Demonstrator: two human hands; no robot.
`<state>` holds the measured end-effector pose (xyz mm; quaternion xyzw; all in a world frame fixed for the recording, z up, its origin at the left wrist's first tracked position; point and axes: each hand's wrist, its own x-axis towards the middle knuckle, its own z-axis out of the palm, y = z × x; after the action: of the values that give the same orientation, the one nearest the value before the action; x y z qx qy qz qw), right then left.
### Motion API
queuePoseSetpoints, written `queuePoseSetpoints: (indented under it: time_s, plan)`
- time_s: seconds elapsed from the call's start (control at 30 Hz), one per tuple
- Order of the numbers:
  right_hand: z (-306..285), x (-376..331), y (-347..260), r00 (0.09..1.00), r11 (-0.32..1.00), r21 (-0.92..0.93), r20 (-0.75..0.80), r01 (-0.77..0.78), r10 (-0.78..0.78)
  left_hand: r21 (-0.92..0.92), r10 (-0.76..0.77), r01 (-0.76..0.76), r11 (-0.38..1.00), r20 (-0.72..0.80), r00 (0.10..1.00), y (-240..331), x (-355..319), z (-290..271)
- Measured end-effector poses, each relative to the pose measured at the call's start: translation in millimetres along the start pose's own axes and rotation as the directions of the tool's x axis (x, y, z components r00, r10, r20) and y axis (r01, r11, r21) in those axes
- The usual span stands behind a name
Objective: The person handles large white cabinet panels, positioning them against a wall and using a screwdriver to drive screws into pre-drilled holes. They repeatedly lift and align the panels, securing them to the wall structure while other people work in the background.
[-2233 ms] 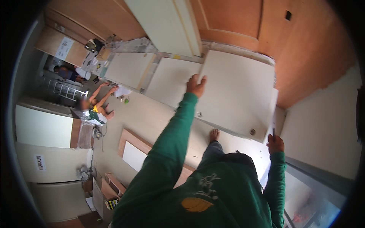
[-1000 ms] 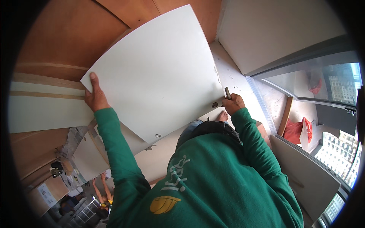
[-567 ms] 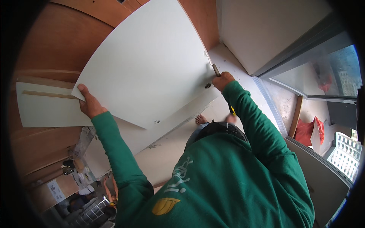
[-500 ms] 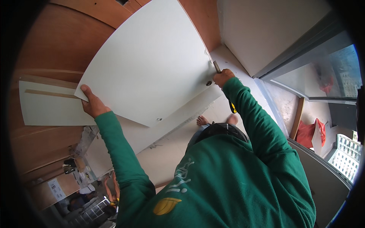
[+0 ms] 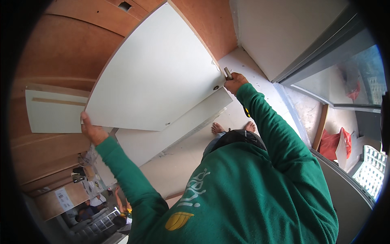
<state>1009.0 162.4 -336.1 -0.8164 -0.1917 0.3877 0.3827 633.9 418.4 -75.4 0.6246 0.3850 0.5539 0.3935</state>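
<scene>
I hold up a large white board [image 5: 156, 77] with both hands, tilted, in front of a brown plywood wall [image 5: 61, 44]. My left hand [image 5: 92, 131] grips the board's lower left corner. My right hand [image 5: 235, 83] grips its right corner and also clasps a small dark tool with a metal tip [image 5: 228, 73]. Green sleeves cover both my arms. Two small holes show near the board's lower edge. My bare feet [image 5: 231, 128] stand on the pale floor below.
A second white panel [image 5: 170, 128] lies or leans below the held board. Another white panel [image 5: 53, 112] leans on the wall at left. A glass door frame [image 5: 325, 69] and a red bag [image 5: 335, 142] are at right. People sit far off at lower left [image 5: 97, 203].
I turned from the stacked panels and lifted the white board. Over the last second it has swung upward and rightward, with my left hand sliding lower along its edge.
</scene>
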Motion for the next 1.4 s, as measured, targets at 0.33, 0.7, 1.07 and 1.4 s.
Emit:
queuePoseSetpoints:
  time_s: [0.33,0.7,1.07,1.4]
  plan:
    - [-3.5,-20.7,-1.9,0.995,0.999,-0.019,0.091,0.048,-0.047,0.821,-0.471,-0.413,0.395,0.567,0.676,171.5,-5.1,74.4]
    - [-45.6,-101.4,95.6,0.966,0.973,-0.114,-0.145,0.200,-0.216,0.417,0.071,-0.839,0.351,0.881,0.468,140.8,-29.6,266.6]
    - [53.2,-108.3,7.9,0.963,0.926,-0.348,-0.162,0.148,-0.215,0.452,-0.013,-0.752,0.479,0.861,0.509,137.2,-20.0,279.0]
    - [30.2,-121.4,11.3,0.994,0.958,-0.288,-0.111,-0.006,-0.027,0.370,0.302,-0.883,0.289,0.840,0.451,149.0,-73.7,275.9]
